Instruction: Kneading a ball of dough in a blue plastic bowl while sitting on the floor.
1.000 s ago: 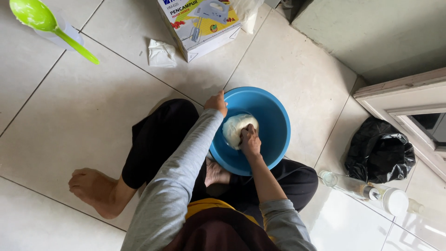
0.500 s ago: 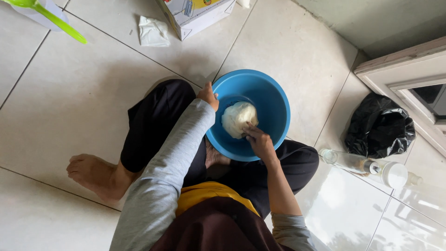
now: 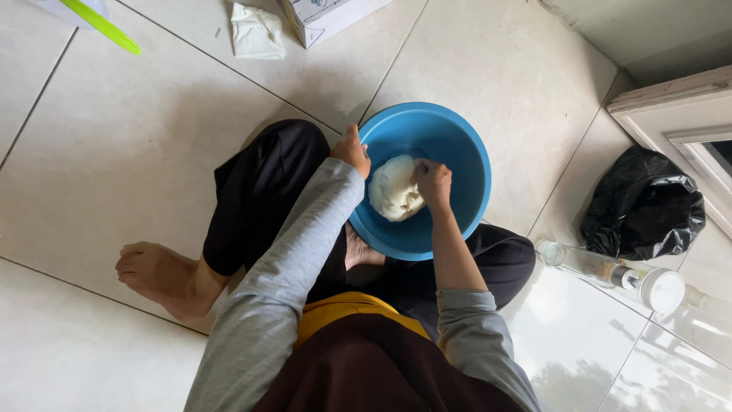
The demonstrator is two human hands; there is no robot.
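Observation:
A round blue plastic bowl (image 3: 465, 164) rests on the tiled floor between my crossed legs. Inside it lies a pale white lump of dough (image 3: 393, 189). My left hand (image 3: 351, 150) grips the bowl's left rim. My right hand (image 3: 433, 183) is closed into a fist and presses into the right side of the dough. Both arms wear grey sleeves, the right one pushed up past the forearm.
A black plastic bag (image 3: 644, 204) lies at the right by a white door frame (image 3: 671, 107). A clear bottle with a white cap (image 3: 610, 272) lies beside my right knee. At the top are a cardboard box (image 3: 324, 15), a crumpled white wrapper (image 3: 257, 32) and a green ladle handle (image 3: 103, 27).
My right fist moved from the dough's near edge onto its right side. The view tilted down, so the box and ladle slid toward the top edge. The left hand stayed on the rim.

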